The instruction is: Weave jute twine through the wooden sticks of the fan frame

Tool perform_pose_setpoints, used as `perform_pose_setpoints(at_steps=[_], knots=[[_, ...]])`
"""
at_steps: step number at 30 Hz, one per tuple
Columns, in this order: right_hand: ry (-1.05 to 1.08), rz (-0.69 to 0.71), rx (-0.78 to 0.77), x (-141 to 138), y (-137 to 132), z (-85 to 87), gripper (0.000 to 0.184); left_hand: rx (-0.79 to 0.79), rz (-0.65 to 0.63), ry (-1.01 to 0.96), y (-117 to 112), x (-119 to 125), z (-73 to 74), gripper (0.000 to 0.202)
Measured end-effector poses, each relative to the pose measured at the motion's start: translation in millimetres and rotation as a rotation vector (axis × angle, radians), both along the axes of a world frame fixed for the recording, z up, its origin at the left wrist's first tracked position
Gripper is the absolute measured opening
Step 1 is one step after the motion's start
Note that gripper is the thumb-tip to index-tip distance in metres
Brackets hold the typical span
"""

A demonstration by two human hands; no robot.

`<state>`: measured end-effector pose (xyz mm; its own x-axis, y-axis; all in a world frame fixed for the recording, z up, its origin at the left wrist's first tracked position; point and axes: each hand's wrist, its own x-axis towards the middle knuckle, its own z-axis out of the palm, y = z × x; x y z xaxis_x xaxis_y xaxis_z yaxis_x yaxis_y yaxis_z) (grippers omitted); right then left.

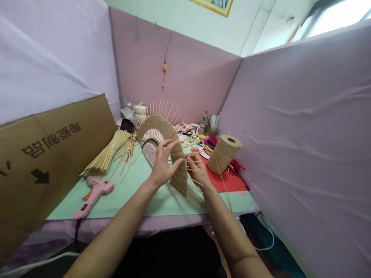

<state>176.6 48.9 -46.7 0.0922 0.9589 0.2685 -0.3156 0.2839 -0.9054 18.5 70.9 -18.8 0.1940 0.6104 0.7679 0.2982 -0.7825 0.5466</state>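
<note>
A curved, fan-shaped weaving (158, 122) of tan twine stands tilted over the table, with thin wooden sticks fanning out past its outer edge. My left hand (162, 164) grips its woven band, thumb and fingers apart on the near face. At the band's right edge, among the protruding sticks, my right hand (197, 168) has its fingers pinched together; what lies between them is hidden. A large spool of twine (224, 153) stands tilted to the right, a loose strand hanging from it toward the table's front. A pink, dotted piece (149, 152) shows within the fan's inner curve.
On the left lie a pink glue gun (94, 195), a bundle of thin sticks (108, 154) and a big cardboard sheet (58, 154). Red paper (222, 182) lies under the spool. Behind are a white jar (140, 114) and colourful craft bits. Cloth-covered partitions (304, 116) enclose the table.
</note>
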Motion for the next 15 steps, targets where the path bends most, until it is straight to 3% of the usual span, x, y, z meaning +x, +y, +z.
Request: perform_pose_setpoints(at_steps=[4,6,10,15], knots=[[-0.150,-0.023,0.067,-1,-3,3.3,0.024,0.044,-0.012,-0.075,4,12,-21.8,0.050],[-0.239,-0.036,0.104,0,-4,7.1,0.021,0.075,-0.014,-0.090,3,9,-25.6,0.046],[-0.472,-0.116,0.165,4,-8,16.6,0.018,0.102,-0.115,-0.006,0,-2,-16.7,0.043],[-0.750,-0.123,0.286,13,-9,28.3,0.011,0.005,-0.212,0.090,-7,-9,-4.3,0.036]])
